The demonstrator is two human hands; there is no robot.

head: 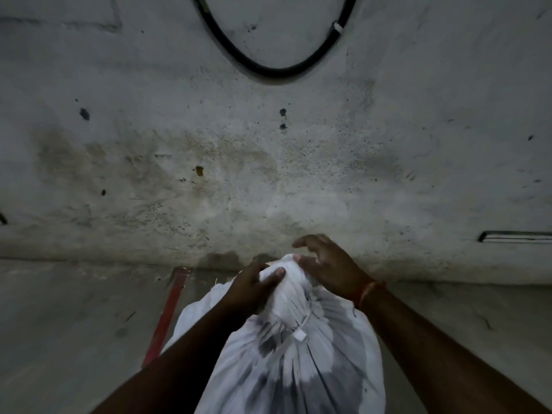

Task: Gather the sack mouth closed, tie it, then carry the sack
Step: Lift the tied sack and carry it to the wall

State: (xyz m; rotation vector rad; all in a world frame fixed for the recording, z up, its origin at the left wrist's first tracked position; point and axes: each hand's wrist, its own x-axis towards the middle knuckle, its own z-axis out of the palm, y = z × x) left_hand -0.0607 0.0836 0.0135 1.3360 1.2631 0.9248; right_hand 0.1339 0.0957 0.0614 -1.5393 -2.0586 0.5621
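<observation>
So the white sack (298, 363) is standing upright on the concrete floor (74, 324) right in front of the person, close to the base of a stained, pitted wall (268, 159). Its mouth is already bunched into a tight neck, and there's a white tie (300, 334) cinched around that neck with a loose tail hanging down the front. Above the tie the gathered fabric sticks up in a knob. The left hand (254, 286) is wrapped around that knob from the left side, thumb pressed across the front of it, so it's closed on the bunched cloth. The right hand (325, 264) is on the other side with fingers spread and curled loosely; the thumb tip touches the top of the fabric but the hand isn't clamped around anything, more half open. There's a reddish thread band on the right wrist. A red pipe (168, 312) lies on the floor just left of the sack, partly hidden behind it. A black cable (268, 71) loops down the wall up top.
</observation>
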